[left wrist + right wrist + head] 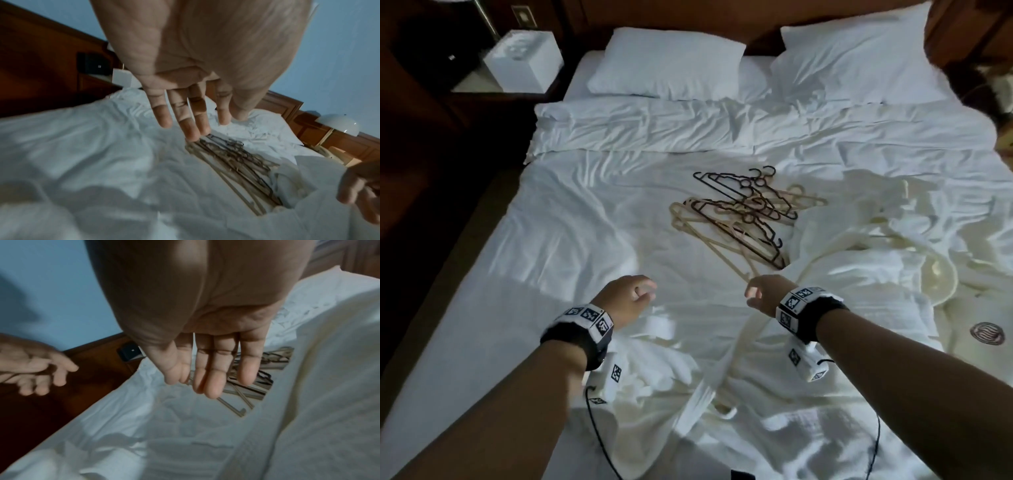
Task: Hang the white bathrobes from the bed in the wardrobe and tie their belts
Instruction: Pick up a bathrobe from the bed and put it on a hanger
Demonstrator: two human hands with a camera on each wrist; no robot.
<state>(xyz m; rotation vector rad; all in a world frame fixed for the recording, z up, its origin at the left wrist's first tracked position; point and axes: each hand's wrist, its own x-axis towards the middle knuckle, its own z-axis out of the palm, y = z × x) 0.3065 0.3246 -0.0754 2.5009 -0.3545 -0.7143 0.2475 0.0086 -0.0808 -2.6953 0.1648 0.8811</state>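
White bathrobes (859, 260) lie crumpled on the right and near part of the bed (571, 219), one with a round crest (986, 333). A cream belt (743, 342) trails across the near robe (688, 383). A pile of black and beige hangers (743, 212) rests mid-bed, also seen in the wrist views (232, 159) (252, 382). My left hand (631, 296) (185, 116) hovers empty over the sheet, fingers relaxed. My right hand (760, 294) (207, 374) hovers just short of the hangers, fingers straight, holding nothing.
Two pillows (667, 61) (859, 58) lie by the wooden headboard (756, 20). A folded duvet edge (640, 126) crosses the bed. A white box (524, 58) sits on the dark nightstand at the left. A lamp (341, 125) stands at the bed's right side.
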